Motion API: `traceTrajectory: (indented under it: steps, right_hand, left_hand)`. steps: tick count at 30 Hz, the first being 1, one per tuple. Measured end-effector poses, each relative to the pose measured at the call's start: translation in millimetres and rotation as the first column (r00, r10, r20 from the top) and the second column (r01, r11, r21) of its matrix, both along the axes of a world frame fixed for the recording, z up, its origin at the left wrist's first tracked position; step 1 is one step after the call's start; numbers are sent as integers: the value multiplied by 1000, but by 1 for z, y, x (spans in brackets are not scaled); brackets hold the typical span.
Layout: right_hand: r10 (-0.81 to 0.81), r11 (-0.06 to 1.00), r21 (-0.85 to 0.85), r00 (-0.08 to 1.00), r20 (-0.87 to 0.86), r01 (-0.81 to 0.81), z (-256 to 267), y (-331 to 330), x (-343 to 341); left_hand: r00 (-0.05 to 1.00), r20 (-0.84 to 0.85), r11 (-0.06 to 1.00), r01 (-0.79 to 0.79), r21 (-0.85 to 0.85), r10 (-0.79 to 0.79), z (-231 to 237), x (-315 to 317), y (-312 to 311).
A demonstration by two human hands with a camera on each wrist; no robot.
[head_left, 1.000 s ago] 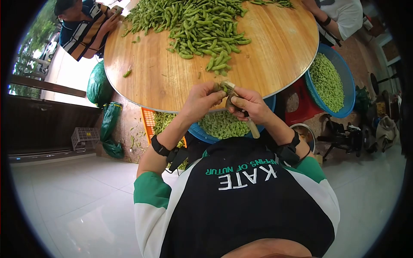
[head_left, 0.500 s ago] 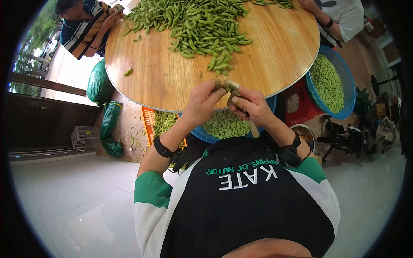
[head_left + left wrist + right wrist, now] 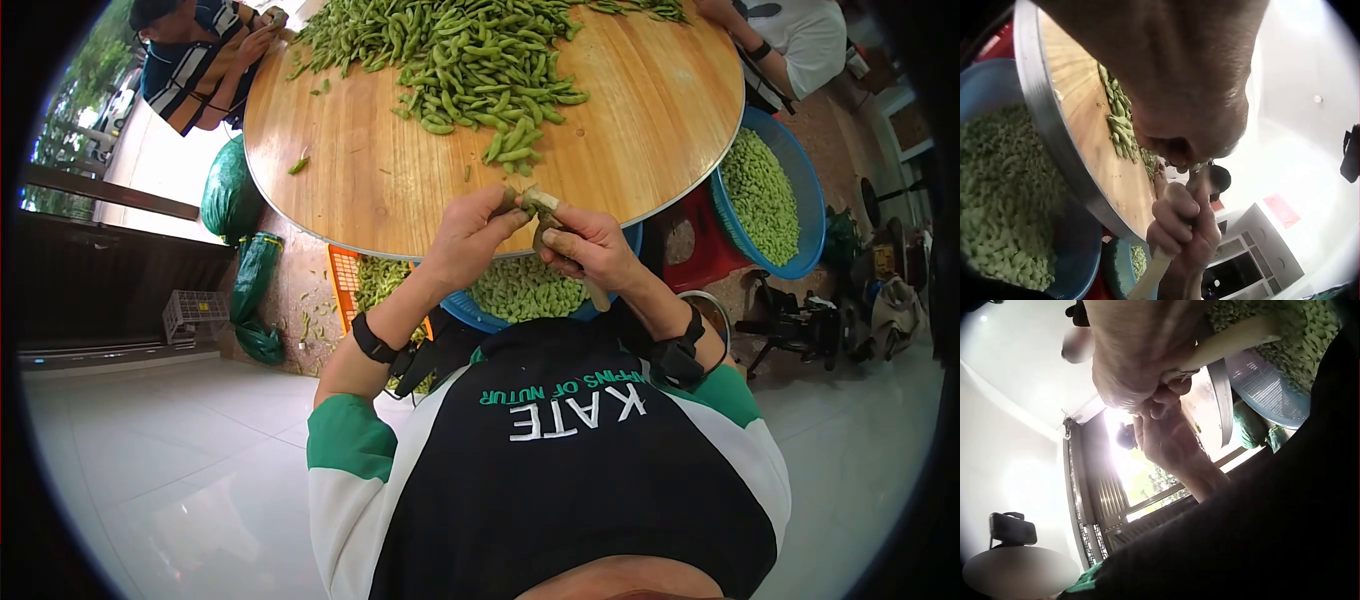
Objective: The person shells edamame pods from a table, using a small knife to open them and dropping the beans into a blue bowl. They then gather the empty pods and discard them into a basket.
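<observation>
Both hands meet just over the near edge of the round wooden table (image 3: 350,200). My left hand (image 3: 470,235) pinches a small green bean pod (image 3: 527,210) between thumb and forefinger, mostly hidden by the fingers. Right beside it, my right hand (image 3: 592,250) curls round a tool whose pale, wood-like handle (image 3: 598,296) sticks out below the palm; its working end is hidden. That handle (image 3: 1235,344) also shows in the right wrist view. A pale wrapping (image 3: 541,198) covers a right fingertip. Further up the table lies a heap of green pods (image 3: 470,70).
Under the hands stands a blue basket of shelled beans (image 3: 525,290), next to an orange crate (image 3: 346,285) with pods. Another blue basket (image 3: 815,235) stands at right by a red stool (image 3: 705,245). Two people sit across the table. Green sacks (image 3: 230,195) stand at left.
The hands stay close together over the table edge, with only small finger shifts. The pod shows less between the fingers, and the tool's handle has swung slightly to the right.
</observation>
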State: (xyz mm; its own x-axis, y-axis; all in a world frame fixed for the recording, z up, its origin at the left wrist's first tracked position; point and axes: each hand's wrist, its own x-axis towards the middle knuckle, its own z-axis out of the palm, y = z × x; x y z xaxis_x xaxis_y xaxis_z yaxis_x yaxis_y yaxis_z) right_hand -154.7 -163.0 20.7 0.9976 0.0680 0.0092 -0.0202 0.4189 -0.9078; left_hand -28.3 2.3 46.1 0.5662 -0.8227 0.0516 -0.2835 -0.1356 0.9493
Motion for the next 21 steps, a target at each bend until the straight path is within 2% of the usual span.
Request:
traceTrajectory:
  steps: [2,4,5,7,8,10,11,13,15,17,19,21]
  right_hand:
    - [-21,996,-90,999,25,23,0,-2,1]
    - [3,995,-102,1000,3,-3,2,-5,-1]
    - [29,993,-112,999,-18,-31,4,-6,-2]
    - [52,997,-56,999,-12,-53,7,-5,-4]
    - [70,998,-2,998,-6,-70,8,-5,-5]
    - [68,997,-38,998,3,-68,3,-6,-4]
    - [70,995,-74,997,11,-69,2,-7,-4]
    - [77,996,-51,997,8,-77,8,-6,-7]
    - [85,996,-25,996,0,-85,8,-4,-9]
    - [29,993,-115,999,-26,-32,8,-5,-7]
    - [6,991,-133,1000,-30,-10,8,-4,-7]
    - [-15,989,-148,999,-39,9,7,-1,-8]
  left_hand:
    - [999,-24,1000,22,18,-22,4,1,1]
    - [988,-136,997,73,-5,-73,7,0,1]
    - [988,-136,998,70,-5,-70,6,1,0]
    - [924,-362,991,92,-97,-121,2,5,-2]
    - [925,-361,991,91,-97,-121,-1,6,-2]
    - [888,-435,988,108,-115,-148,-2,5,-4]
    - [888,-435,987,109,-116,-150,-2,5,-4]
    - [954,-281,994,93,-51,-104,6,3,-2]
    - [959,-268,995,89,-43,-97,4,3,-1]
    - [964,-246,995,95,-41,-102,5,3,-3]
    - [988,-145,996,69,64,-59,9,-1,0]
    - [992,-112,993,68,94,-58,13,-3,1]
